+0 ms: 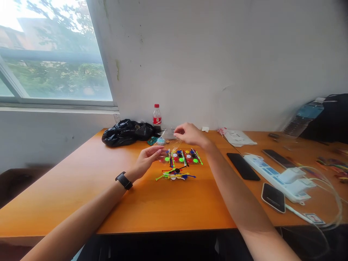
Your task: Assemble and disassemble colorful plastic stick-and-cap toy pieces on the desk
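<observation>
With the clear plastic bag (pixel 175 144) as the clock's centre, above the table (pixel 152 206), the person's left hand (pixel 149 158) pinches its edge from eight o'clock, thumb and fingers extended. The right hand (pixel 191 134), wrist bent and fingers curled, pinches it from three o'clock. The forearms slant in from seven and five, a black watch (pixel 124 180) on the left wrist. Packets of coloured pieces (pixel 179 156) lie at five, a loose pile (pixel 175 176) at six, a black bag (pixel 126 133) at nine, a bottle (pixel 157 116) at eleven, a dark phone (pixel 243 166) at four.
</observation>
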Demonstrator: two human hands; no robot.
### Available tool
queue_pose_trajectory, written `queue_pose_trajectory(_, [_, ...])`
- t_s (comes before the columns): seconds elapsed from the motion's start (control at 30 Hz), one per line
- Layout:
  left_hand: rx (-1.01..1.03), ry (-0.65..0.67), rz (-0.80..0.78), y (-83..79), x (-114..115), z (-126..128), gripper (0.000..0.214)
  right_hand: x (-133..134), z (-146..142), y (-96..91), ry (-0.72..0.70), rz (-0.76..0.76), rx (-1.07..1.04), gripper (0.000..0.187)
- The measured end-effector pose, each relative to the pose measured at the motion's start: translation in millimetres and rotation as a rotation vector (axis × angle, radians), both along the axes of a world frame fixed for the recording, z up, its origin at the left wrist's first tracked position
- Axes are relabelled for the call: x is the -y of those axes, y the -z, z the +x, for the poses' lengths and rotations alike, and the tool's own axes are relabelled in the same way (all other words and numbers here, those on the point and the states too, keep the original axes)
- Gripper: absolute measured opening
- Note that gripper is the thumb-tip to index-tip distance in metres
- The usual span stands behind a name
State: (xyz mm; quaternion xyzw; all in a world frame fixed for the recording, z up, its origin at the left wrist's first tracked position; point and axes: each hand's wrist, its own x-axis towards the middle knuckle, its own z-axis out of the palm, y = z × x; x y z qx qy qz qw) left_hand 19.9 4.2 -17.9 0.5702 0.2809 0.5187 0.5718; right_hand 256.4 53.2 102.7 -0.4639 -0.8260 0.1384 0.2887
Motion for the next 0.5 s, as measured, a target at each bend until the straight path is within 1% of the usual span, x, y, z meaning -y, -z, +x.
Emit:
queue_pose_trajectory(0.1, [-0.003,0.012,0.011,-0.2,0,1,0.047,-2,-1,2.5,-0.019,-0.003,-0.052,0.011])
queue_pose_trajectory(0.27, [-0.009,0.0,0.022,-1.3,0,1,0.045,-3,-3,4.2,-0.107,-0.089,-0.12,0.017])
queue_pose_trajectory(0.4, [0.015,-0.03,0.013,0.3,-1,1,0.046,-3,-7,7.0,-0.102,-0.11,-0.21,0.012])
queue_pose_trajectory(0.43, [0.03,-0.048,0.008,1.3,-2,1,0.047,-3,-8,7.5,-0.103,-0.143,-0.253,0.01])
queue_pose_trajectory(0.5, [0.061,-0.099,-0.008,3.3,-5,1,0.047,-1,-11,7.6,-0.13,-0.265,-0.356,0.01])
